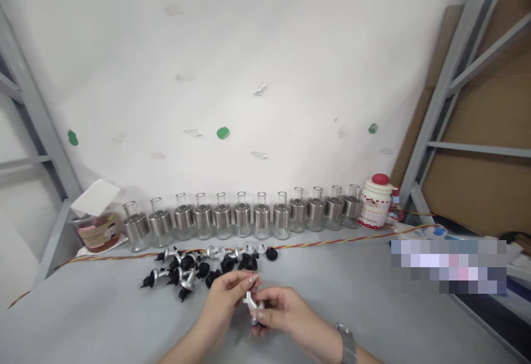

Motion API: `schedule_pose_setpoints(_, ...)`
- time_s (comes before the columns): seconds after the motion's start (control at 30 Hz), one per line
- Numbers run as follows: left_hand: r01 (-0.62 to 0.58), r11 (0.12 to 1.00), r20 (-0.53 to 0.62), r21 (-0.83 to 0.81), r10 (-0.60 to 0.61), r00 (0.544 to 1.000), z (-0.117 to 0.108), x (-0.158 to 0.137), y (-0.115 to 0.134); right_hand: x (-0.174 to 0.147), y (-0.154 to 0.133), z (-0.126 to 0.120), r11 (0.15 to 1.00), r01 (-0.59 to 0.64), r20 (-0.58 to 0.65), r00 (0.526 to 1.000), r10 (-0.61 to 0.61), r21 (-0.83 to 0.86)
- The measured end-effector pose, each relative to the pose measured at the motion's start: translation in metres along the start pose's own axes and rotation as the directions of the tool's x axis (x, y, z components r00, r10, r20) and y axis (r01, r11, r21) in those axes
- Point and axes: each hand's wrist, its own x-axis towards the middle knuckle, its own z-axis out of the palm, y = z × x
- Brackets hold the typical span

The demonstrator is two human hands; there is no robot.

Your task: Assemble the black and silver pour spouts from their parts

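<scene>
In my right hand (285, 311), thumb and fingers pinch a silver bottle pour spout (251, 302), its narrow end tilted up toward the left. My left hand (226, 296) is closed in a pinch at the top of that spout; whatever is between its fingertips is too small and covered to make out. Just beyond the hands lies a loose heap of silver-and-black pour spouts (187, 281), along with black round caps (271, 254) and clear plastic rings (260, 247).
A row of glass bottles with steel sleeves (242, 213) stands along the wall. A plastic cup (99, 234) is at the left end, a white jar with a red lid (374, 203) at the right. Twisted wire (323, 242) crosses the grey table (103, 308). Metal shelf posts flank both sides.
</scene>
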Motion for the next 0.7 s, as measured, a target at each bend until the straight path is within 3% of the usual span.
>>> schedule_pose_setpoints(0.33, 0.034, 0.997, 0.032, -0.063, -0.032, 0.999, 0.002, -0.002, 0.006, 0.001, 0.002, 0.000, 1.000, -0.004, -0.046, 0.999, 0.003, -0.027)
schedule_pose_setpoints(0.7, -0.007, 0.997, 0.068, 0.079, 0.001, 0.998, -0.007, 0.006, 0.006, -0.001, -0.011, 0.001, 0.999, 0.040, -0.106, 0.993, -0.044, -0.036)
